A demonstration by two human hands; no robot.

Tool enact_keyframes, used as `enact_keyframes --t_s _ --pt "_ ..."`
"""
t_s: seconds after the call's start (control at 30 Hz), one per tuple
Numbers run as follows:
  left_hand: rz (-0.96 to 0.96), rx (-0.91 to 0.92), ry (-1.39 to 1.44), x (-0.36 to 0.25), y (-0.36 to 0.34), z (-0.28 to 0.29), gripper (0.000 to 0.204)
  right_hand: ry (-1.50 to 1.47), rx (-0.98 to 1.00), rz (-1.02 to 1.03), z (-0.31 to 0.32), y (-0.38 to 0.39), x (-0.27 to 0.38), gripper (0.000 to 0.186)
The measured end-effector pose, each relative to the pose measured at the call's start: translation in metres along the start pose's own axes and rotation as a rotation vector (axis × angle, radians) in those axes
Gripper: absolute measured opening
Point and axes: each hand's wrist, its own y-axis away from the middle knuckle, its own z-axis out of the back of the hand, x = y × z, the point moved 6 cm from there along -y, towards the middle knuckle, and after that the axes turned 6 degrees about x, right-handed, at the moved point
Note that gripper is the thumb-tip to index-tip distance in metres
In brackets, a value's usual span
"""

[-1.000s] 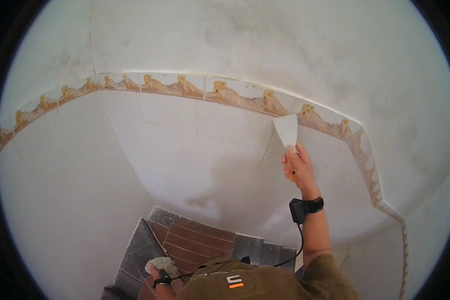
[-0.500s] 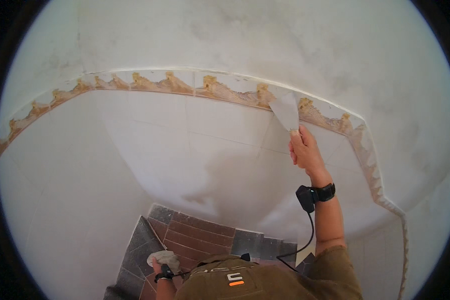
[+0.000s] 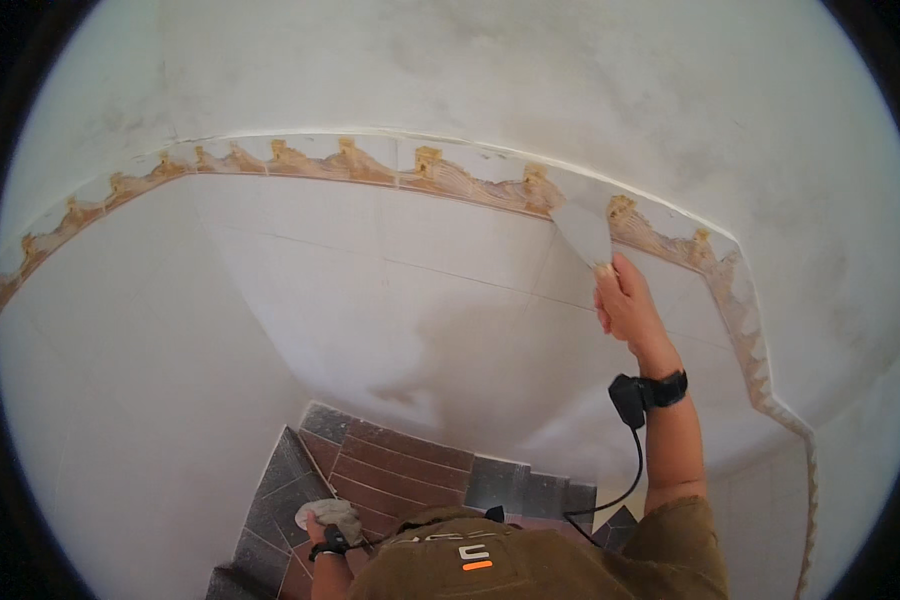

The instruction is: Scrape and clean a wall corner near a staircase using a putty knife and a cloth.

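Though in grip [image 3: 625, 302], scraper [image 3: 585, 226] mostly above

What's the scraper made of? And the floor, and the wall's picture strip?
Scraper: probably thin metal, dull and smooth; it looks flat and pale grey.
Floor: likely ceramic or stone tiles, mostly matt; straight joints divide grey and red-brown pieces.
Picture strip: maybe ceramic tiles, since seams divide it; gloss is hard to tell.

The right hand [image 3: 630, 306] has risen, taking the scraper [image 3: 587, 228] with it: its wide end, a second ago around the lower edge of the border [image 3: 470, 190], now overlaps the painted pattern.
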Motion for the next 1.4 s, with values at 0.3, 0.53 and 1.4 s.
enact_keyframes --t_s 0.3,0.53,1.4 --pt "-0.108 0.551 -0.065 -0.003 -0.015 0.014 0.054 -0.027 0.052 0.055 -0.029 -0.026 0.029 0.014" --pt "-0.154 0.364 -0.111 -0.011 -0.002 0.028 0.050 -0.035 0.050 -0.013 -0.018 -0.007 0.011 0.013" --pt "0.149 0.189 0.125 0.024 -0.049 0.027 0.048 -0.259 0.115 0.024 -0.057 0.010 0.002 0.015"
